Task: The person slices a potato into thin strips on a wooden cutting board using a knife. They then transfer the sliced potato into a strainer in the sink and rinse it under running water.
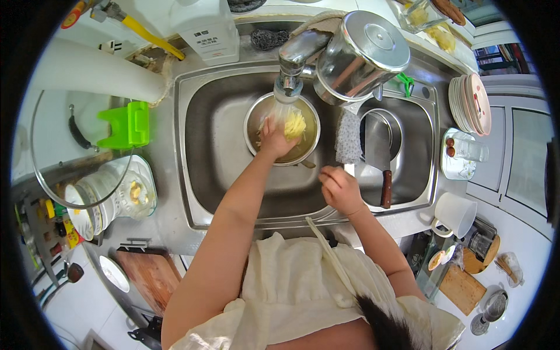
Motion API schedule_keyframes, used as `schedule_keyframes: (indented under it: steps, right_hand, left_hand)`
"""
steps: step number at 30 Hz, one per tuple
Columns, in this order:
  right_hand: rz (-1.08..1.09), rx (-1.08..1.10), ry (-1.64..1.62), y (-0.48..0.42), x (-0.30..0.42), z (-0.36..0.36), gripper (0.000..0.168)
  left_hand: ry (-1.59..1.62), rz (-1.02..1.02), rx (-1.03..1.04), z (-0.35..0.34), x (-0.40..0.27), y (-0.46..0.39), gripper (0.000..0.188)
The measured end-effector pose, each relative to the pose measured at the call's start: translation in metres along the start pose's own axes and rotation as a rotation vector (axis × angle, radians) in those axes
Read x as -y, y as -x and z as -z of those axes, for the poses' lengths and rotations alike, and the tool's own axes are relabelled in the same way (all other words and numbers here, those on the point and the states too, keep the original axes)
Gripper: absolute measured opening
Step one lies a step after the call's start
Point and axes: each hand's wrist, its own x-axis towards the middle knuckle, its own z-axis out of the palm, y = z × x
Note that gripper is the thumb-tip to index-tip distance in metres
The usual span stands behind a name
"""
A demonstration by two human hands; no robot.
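My left hand [279, 141] reaches into a round metal bowl [316, 139] in the large sink basin. Pale yellow shreds, perhaps potato [295, 124], lie against its fingers and thumb; whether it grips them cannot be made out. Water runs from the faucet [289, 72] over the hand and shreds. My right hand [339, 188] hovers near the divider between the basins, its fingers curled together with nothing visible in them. Just beyond it, a grey patterned cloth cover [348, 136] hangs by the divider. A cleaver [385, 183] with a wooden handle lies across the smaller basin.
A steel filter housing [363, 57] stands behind the divider. Stacked plates [470, 103] and a white mug [455, 214] are on the right. To the left are a glass lid [39, 175], a green plastic holder [127, 125] and stacked bowls [89, 210]. A white jug [208, 37] stands behind the sink.
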Motion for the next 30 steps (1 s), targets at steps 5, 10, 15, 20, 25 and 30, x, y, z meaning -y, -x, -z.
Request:
schedule_keyframes:
  steps: [5,10,15,20,25,30]
  right_hand:
    - [-0.002,0.091,0.017,0.005,-0.016,-0.014,0.021]
    - [-0.071,0.073,0.040,0.004,-0.013,-0.021,0.020]
    - [-0.094,0.085,0.041,0.003,-0.012,-0.021,0.016]
    - [-0.107,0.109,0.064,0.003,-0.013,-0.022,0.014]
    - [-0.107,0.102,0.068,0.002,-0.011,-0.026,0.014]
    - [-0.123,0.098,0.079,0.002,-0.012,-0.026,0.014]
  left_hand:
    - [0.040,0.073,-0.125,-0.006,0.006,0.001,0.056]
    - [0.531,0.295,-0.232,-0.002,0.034,-0.025,0.029]
    - [0.611,0.207,-0.225,0.017,0.032,-0.023,0.040]
    - [-0.052,0.150,-0.201,0.007,-0.021,-0.002,0.058]
    - [-0.086,0.116,-0.142,-0.035,0.004,-0.033,0.051]
    - [0.943,0.361,-0.050,-0.022,0.027,-0.048,0.034]
